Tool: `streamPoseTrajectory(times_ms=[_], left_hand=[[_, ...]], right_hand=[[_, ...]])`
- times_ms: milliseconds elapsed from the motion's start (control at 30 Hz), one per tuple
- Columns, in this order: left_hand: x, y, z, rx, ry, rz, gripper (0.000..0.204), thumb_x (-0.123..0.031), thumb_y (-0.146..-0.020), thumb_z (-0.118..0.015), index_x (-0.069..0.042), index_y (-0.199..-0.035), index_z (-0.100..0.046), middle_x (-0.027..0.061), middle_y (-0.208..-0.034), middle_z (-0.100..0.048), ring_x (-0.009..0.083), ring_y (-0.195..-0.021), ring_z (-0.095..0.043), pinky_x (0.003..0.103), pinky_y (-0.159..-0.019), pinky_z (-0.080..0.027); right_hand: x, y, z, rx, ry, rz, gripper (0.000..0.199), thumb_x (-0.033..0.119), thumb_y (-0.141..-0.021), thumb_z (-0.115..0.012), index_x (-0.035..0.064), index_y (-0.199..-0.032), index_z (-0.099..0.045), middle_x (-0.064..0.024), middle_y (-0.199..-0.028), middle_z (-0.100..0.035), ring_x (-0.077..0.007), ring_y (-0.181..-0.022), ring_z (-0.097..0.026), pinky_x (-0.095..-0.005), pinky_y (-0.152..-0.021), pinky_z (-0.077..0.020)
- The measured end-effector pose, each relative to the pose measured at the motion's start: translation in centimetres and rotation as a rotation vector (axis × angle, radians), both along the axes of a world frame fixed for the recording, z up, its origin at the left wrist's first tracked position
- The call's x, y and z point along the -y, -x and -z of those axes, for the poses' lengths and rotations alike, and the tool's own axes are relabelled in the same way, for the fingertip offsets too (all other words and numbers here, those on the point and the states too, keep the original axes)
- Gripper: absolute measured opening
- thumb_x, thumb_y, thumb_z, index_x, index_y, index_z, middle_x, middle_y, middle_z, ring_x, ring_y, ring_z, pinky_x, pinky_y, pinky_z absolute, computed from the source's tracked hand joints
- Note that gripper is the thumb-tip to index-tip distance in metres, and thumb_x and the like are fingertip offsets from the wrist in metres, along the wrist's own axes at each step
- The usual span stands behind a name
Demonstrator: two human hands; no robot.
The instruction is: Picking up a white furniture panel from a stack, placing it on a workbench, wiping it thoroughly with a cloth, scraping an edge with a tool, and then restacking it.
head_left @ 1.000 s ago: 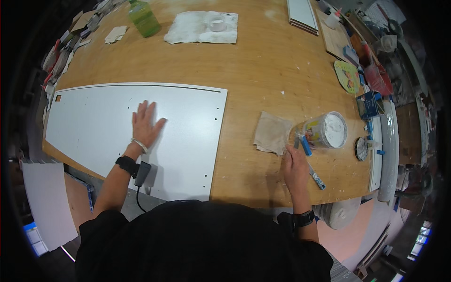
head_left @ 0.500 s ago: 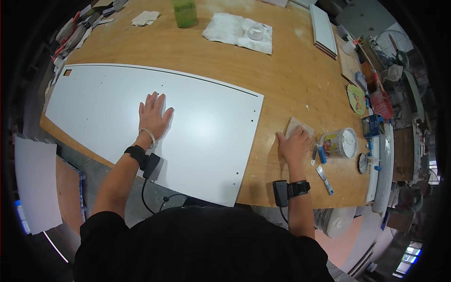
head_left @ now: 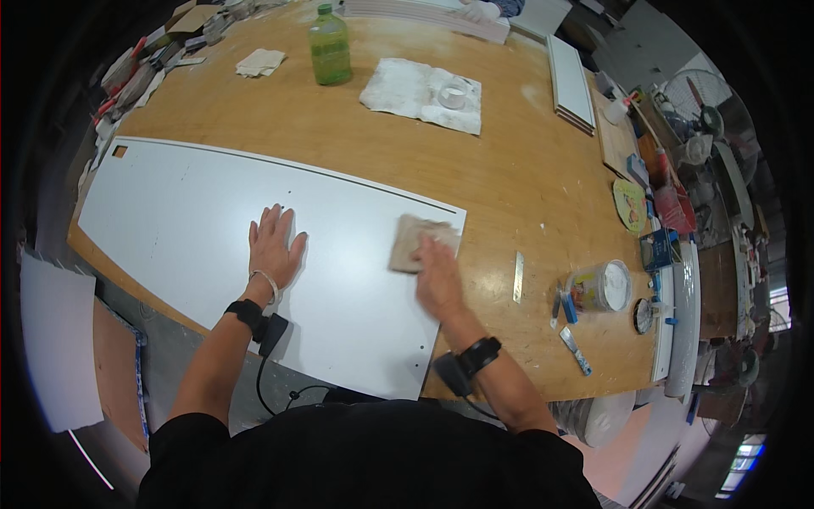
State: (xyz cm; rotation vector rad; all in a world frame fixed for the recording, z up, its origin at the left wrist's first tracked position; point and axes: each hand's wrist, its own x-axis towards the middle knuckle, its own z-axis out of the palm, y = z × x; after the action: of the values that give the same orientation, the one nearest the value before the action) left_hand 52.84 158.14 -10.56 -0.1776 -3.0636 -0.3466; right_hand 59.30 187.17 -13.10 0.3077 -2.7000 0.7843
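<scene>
A long white panel (head_left: 356,280) lies across the wooden table in front of me, with a dark groove along its far edge and small holes. My left hand (head_left: 273,246) rests on the panel's middle, palm down, fingers stretched out and holding nothing. Over at the panel's right end, my right hand (head_left: 439,276) has a folded beige-brown cloth (head_left: 409,242) under its fingers, against the white surface. Motion blurs this hand and the cloth slightly.
Right of the panel are a metal strip (head_left: 518,277), a putty knife (head_left: 576,351) and a tub of white paste (head_left: 600,287). Farther back stand a green bottle (head_left: 330,53) and a white cloth (head_left: 398,89) with a small roll. Another person's gloved hand (head_left: 480,11) touches stacked panels.
My right hand has moved left with the cloth, from the bare table onto the panel's right end, uncovering the metal strip. My left hand stays on the panel. The view has tilted upward.
</scene>
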Motion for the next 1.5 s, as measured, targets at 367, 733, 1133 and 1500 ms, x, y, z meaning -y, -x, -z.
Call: streamPoseTrajectory(times_ms=[367, 733, 1133, 1500], left_hand=[[0.3, 0.5, 1.0, -0.038, 0.088, -0.004, 0.048, -0.031, -0.088, -0.046, -0.010, -0.131, -0.040, 0.0120, -0.140, -0.032, 0.0263, -0.133, -0.022, 0.043, -0.110, -0.012], [-0.1, 0.5, 0.9, -0.042, 0.075, -0.008, 0.047, -0.030, -0.087, -0.047, -0.011, -0.129, -0.041, 0.0111, -0.139, -0.033, 0.0262, -0.132, -0.023, 0.043, -0.110, -0.012], [0.5, 0.2, 1.1, -0.082, 0.046, 0.011, 0.047, -0.028, -0.086, -0.049, -0.010, -0.128, -0.042, 0.0115, -0.138, -0.034, 0.0265, -0.131, -0.025, 0.043, -0.109, -0.013], [0.0, 0.5, 0.7, -0.045, 0.024, -0.011, 0.046, -0.024, -0.085, -0.048, -0.008, -0.128, -0.042, 0.0119, -0.138, -0.035, 0.0261, -0.132, -0.026, 0.042, -0.110, -0.013]], right_hand=[[-2.4, -2.8, -7.2, 0.343, 0.440, -0.391, 0.027, 0.013, -0.080, -0.057, 0.0046, -0.105, -0.054, -0.0154, -0.112, -0.053, -0.0324, -0.108, -0.049, -0.0376, -0.095, -0.0389], [-14.3, -3.9, -5.4, 0.469, -0.344, 0.396, 0.021, 0.005, -0.076, -0.058, 0.0032, -0.097, -0.052, -0.0187, -0.092, -0.055, -0.0323, -0.086, -0.058, -0.0389, -0.072, -0.0490], [-14.5, -3.9, -5.7, 0.515, -0.169, 0.114, 0.017, 0.003, -0.076, -0.055, 0.0038, -0.093, -0.057, -0.0166, -0.084, -0.057, -0.0323, -0.081, -0.059, -0.0404, -0.071, -0.0476], [-10.7, 8.0, -3.8, -0.009, 0.002, 0.085, 0.014, 0.006, -0.075, -0.061, 0.0112, -0.087, -0.066, -0.0079, -0.081, -0.057, -0.0270, -0.081, -0.054, -0.0370, -0.071, -0.0433]])
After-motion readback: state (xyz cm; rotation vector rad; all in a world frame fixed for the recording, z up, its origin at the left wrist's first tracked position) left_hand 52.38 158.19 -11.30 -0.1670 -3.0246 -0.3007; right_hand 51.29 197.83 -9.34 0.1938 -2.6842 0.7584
